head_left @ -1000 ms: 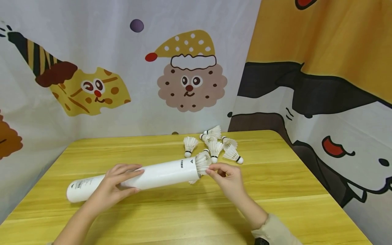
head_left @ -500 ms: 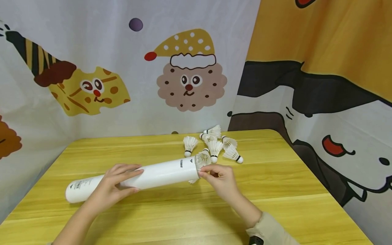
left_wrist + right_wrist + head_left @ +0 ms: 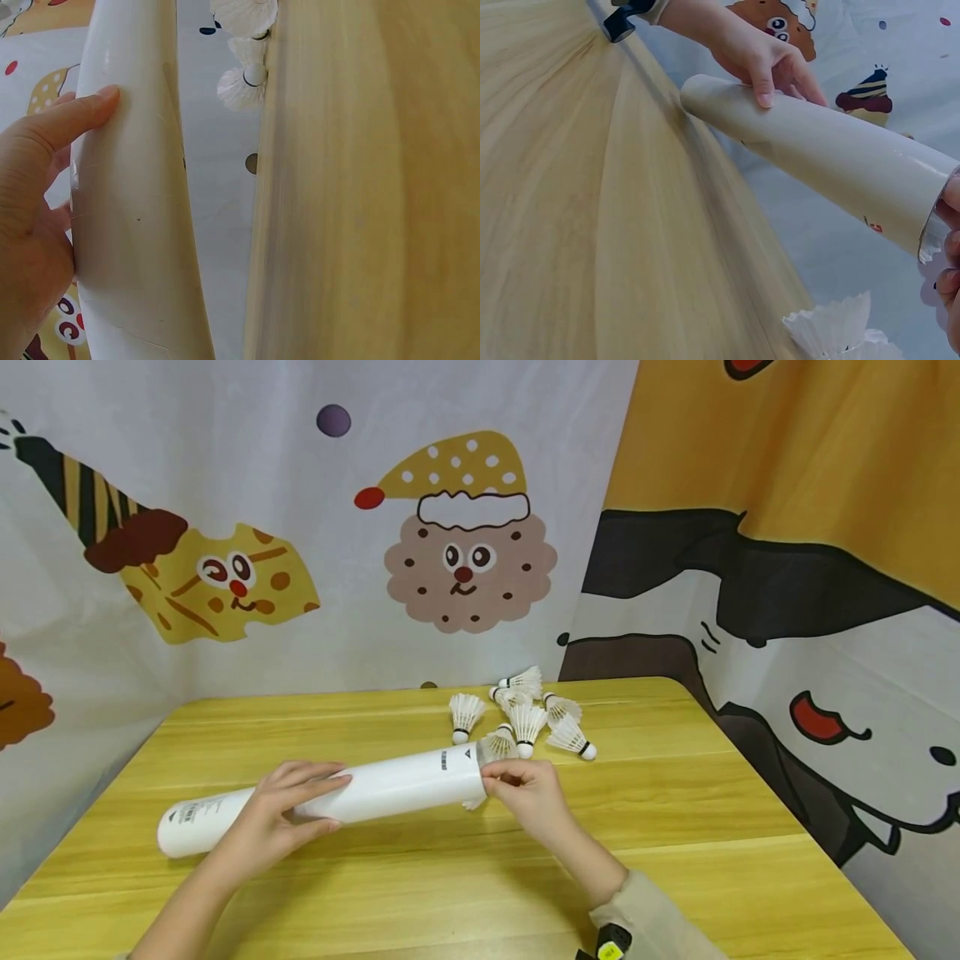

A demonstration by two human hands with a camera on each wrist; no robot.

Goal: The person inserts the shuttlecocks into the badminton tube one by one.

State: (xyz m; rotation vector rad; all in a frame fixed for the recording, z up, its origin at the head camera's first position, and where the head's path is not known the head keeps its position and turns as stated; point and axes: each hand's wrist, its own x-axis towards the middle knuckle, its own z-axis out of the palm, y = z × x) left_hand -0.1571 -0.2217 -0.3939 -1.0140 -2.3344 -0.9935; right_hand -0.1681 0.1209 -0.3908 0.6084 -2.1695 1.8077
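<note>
A long white shuttlecock tube (image 3: pixel 405 787) lies slantwise low over the table, its mouth to the right. My left hand (image 3: pixel 277 814) grips the tube around its middle, thumb on the near side and fingers over the top. At the mouth, my right hand (image 3: pixel 528 793) has its thumb and fingers curled and pinching the feathers of a shuttlecock (image 3: pixel 930 244). Most of that shuttlecock is hidden by the tube and the fingers; in the right wrist view, white feather edges show inside the rim.
Several white shuttlecocks (image 3: pixel 527 725) lie in a loose group behind the tube's mouth, one (image 3: pixel 466 714) a little apart to the left. The wood-grain table (image 3: pixel 420 893) spreads around them. A cartoon-printed curtain (image 3: pixel 300 668) hangs close behind its far edge.
My right hand has moved left to the tube's mouth, pushing the shuttlecock's feathers inside it. The left hand and the tube have hardly moved, the tube shifting very slightly left.
</note>
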